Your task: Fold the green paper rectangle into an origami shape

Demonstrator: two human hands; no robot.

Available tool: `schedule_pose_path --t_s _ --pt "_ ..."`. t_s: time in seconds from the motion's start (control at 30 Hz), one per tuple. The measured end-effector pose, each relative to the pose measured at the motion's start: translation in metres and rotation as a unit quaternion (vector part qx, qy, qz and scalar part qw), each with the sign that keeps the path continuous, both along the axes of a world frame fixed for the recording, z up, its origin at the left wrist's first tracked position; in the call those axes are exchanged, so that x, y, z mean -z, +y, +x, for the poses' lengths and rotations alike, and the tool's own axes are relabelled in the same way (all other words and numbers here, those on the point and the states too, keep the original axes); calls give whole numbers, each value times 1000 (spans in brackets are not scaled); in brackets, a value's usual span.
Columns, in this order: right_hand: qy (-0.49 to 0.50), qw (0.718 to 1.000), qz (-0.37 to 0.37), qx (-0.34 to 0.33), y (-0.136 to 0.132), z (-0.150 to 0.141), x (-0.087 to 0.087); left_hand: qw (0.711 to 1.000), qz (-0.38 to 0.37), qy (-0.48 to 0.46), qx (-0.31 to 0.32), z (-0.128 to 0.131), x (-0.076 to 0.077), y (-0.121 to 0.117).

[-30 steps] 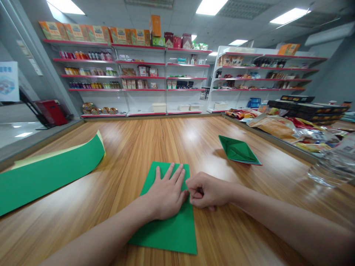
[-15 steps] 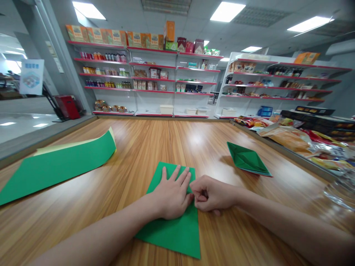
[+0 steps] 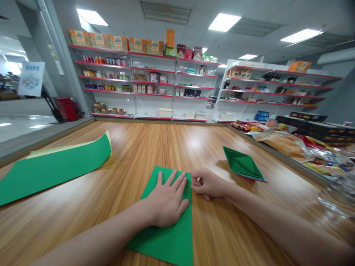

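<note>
Flat on the table lies a green sheet of paper (image 3: 166,242) with a straight right edge. My left hand (image 3: 168,203) presses down on it, fingers spread and stretched out. My right hand (image 3: 206,183) is curled closed, its knuckles touching the paper's right edge near the far corner. I see nothing held inside its curled fingers. To the right sits a folded green paper piece (image 3: 244,162), shaped like a diamond with raised edges. Over on the left is a larger green sheet (image 3: 61,166), its far end curling up, with pale yellow paper behind it.
Snack packets (image 3: 283,142) and dark boxes (image 3: 307,125) line the right side beyond the table rim. A clear plastic container (image 3: 338,195) stands near the right edge. Stocked shelves (image 3: 152,70) rise behind the wooden table (image 3: 138,147).
My right hand has moved away from me along the paper's right edge. My left hand stays on the paper, its thumb now farther from the right hand. The view has shifted slightly.
</note>
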State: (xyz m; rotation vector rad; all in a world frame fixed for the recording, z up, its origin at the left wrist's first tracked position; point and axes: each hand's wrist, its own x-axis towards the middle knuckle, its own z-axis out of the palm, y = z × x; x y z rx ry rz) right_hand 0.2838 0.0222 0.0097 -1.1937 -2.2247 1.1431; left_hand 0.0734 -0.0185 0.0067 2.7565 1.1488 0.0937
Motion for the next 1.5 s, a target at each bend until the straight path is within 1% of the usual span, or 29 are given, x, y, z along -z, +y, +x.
schedule_pose_path --t_s 0.07,0.13,0.33,0.5,0.63,0.9,1.17,1.27,1.37,1.43,1.5 --pt "8 997 59 45 4 1 2 1000 -3 2 1 0 -1 -1" --pt "17 993 89 74 6 1 5 1000 -5 4 1 0 -2 -1" --pt "11 985 125 115 3 -1 11 1000 -4 6 -2 1 -3 0" --pt "-6 978 156 135 4 -4 10 1000 0 7 -4 0 -3 0" --pt "-19 975 177 131 7 -5 8 1000 0 6 -8 0 -1 1" --pt "-29 973 214 87 1 -5 8 1000 3 4 -14 1 -2 0" --pt "-30 977 205 56 -11 -5 1 1000 11 4 -12 0 2 1" --pt "-33 983 180 20 -21 -6 -2 1000 15 3 -25 0 3 2" --pt "-30 987 160 -20 -28 -9 -2 999 16 6 -34 -1 4 3" --pt "-20 985 172 -7 -29 -11 1 999 17 7 -31 -1 3 5" --pt "-9 981 191 36 -25 -11 4 999 18 8 -29 -1 3 5"
